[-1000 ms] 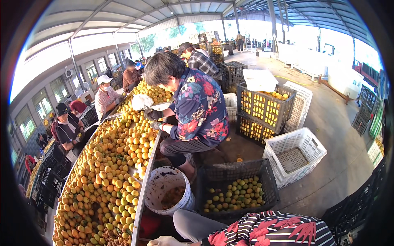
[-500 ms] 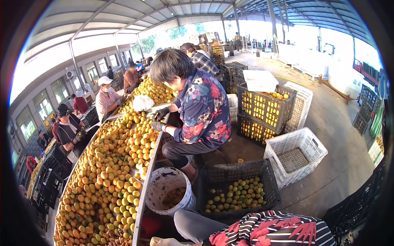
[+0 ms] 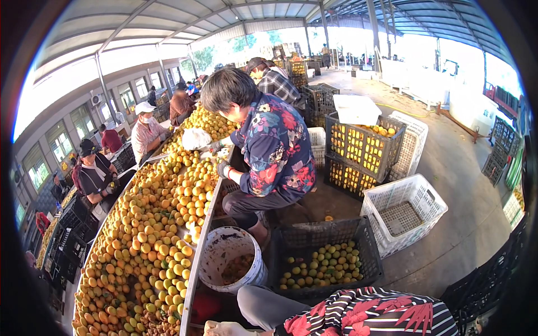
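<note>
At the lower edge, my right hand point(image 3: 228, 329) shows only in part, beside the metal rim of a long sorting table point(image 3: 193, 285). Its fingers look curled closed; whatever they may hold is cut off by the frame. My arm in a striped, red-flowered sleeve point(image 3: 364, 313) reaches leftward to it, above my grey-clad knee point(image 3: 266, 305). My left hand is out of view. Round yellow-orange fruits point(image 3: 140, 246) heap over the table, some greenish. A dirty white bucket point(image 3: 258, 274) with scraps inside stands by the table, next to a black crate point(image 3: 325, 229) of greenish-yellow fruits.
A co-worker in a flowered shirt point(image 3: 280, 145) sits ahead, gloved hands over the fruit near a white bag point(image 3: 196, 138). More workers line the table's far side. A white crate point(image 3: 403, 207) and stacked black crates point(image 3: 364, 148) of fruit stand to the right.
The flowered-shirt co-worker leans slightly left, one gloved hand now farther out by the white bag. The black-capped person at left has shifted. My right hand has moved slightly left.
</note>
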A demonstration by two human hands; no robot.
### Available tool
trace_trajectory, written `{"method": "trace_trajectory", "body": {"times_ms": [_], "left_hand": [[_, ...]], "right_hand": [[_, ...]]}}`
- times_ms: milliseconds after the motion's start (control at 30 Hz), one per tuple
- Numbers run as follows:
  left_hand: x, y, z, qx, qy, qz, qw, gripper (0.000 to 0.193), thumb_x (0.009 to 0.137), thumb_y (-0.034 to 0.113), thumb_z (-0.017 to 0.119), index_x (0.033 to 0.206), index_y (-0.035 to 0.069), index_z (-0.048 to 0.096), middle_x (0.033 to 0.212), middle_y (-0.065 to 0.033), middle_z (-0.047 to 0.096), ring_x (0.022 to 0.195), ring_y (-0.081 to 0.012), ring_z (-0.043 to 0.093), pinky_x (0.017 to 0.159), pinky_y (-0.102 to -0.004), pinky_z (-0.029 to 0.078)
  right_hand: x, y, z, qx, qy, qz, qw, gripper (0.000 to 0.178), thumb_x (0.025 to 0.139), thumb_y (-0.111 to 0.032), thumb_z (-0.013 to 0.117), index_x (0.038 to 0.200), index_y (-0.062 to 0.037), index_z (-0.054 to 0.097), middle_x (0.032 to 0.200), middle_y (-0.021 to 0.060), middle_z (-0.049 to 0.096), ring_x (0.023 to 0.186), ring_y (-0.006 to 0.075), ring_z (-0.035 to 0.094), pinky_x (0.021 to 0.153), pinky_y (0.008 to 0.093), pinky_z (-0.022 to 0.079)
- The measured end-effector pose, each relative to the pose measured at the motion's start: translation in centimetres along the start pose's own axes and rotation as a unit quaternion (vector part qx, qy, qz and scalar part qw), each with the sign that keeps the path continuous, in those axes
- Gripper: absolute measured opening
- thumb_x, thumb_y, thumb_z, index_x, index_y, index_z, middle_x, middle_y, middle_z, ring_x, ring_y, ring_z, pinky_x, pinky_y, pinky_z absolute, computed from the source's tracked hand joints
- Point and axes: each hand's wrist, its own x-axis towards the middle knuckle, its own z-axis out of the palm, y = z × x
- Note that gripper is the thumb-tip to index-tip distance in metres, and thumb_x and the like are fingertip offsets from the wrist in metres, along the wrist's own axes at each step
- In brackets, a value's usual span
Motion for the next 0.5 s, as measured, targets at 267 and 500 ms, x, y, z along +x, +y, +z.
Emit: {"method": "trace_trajectory", "body": {"times_ms": [267, 500], "left_hand": [[0.6, -3.7, -1.2, -0.075, -0.004, -0.078, 0.994, 0.037, 0.105, 0.039, 0.050, 0.117, 0.005, 0.055, 0.121, -0.0094, 0.060, 0.114, -0.0234, 0.058, 0.105, -0.0409, 0.046], [1.0, -5.1, -1.5, -0.107, -0.004, -0.108, 0.988, 0.037, 0.105, 0.040, 0.050, 0.117, 0.005, 0.055, 0.121, -0.0092, 0.060, 0.114, -0.0233, 0.058, 0.105, -0.0411, 0.046]], "right_hand": [[-0.2, 0.1, 0.2, -0.006, -0.003, -0.003, 1.000, 0.024, 0.075, -0.023, 0.076, 0.071, -0.0105, 0.056, 0.072, 0.0103, 0.055, 0.061, 0.0315, 0.058, 0.054, 0.0428, 0.045], [-0.4, 0.1, 0.3, -0.012, -0.003, -0.006, 1.000, 0.024, 0.074, -0.023, 0.076, 0.070, -0.0107, 0.056, 0.071, 0.0103, 0.054, 0.060, 0.0318, 0.058, 0.052, 0.0433, 0.044]]}}
